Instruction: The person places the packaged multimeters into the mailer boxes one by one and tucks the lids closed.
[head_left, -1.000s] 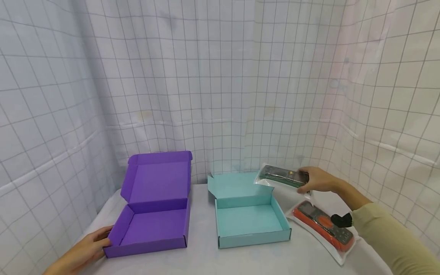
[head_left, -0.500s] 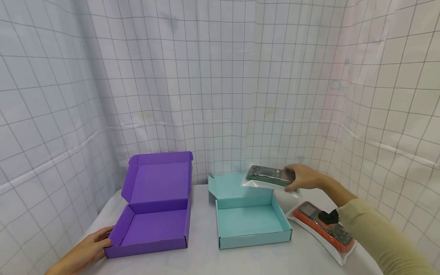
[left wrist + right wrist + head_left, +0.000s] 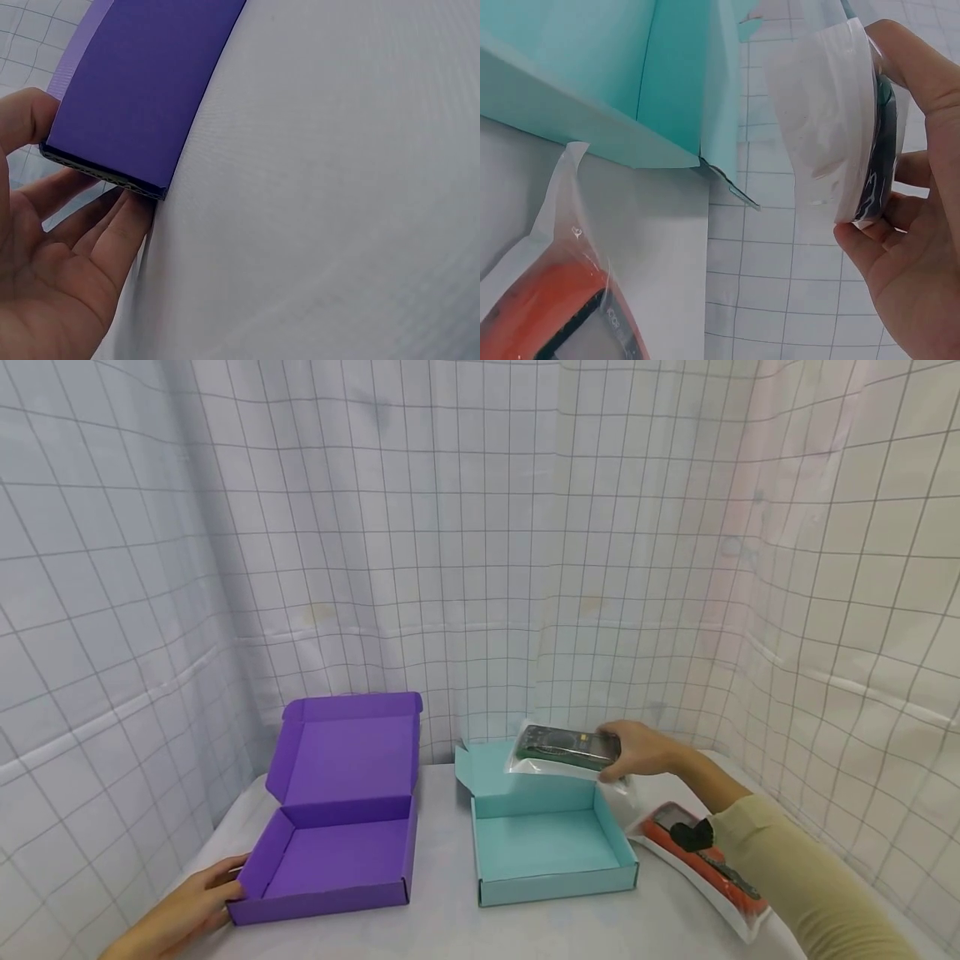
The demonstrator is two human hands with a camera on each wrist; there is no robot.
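Observation:
My right hand grips one end of a bagged multimeter, dark with green sides, and holds it up over the raised lid of the teal box. In the right wrist view, the thumb and fingertips squeeze the two edges of the clear bag. At the left, my left hand holds the near left corner of the open purple box. The left wrist view has the thumb at the wall's top edge and the fingers low against the outside.
A second bagged multimeter, orange-red, lies right of the teal box, partly behind the right sleeve. Both box lids lean back open. White cloth covers the table, and gridded curtains stand close behind and on both sides.
My right hand has carried the green multimeter leftward, from the right of the teal box to over its lid. The left hand stays at the purple box.

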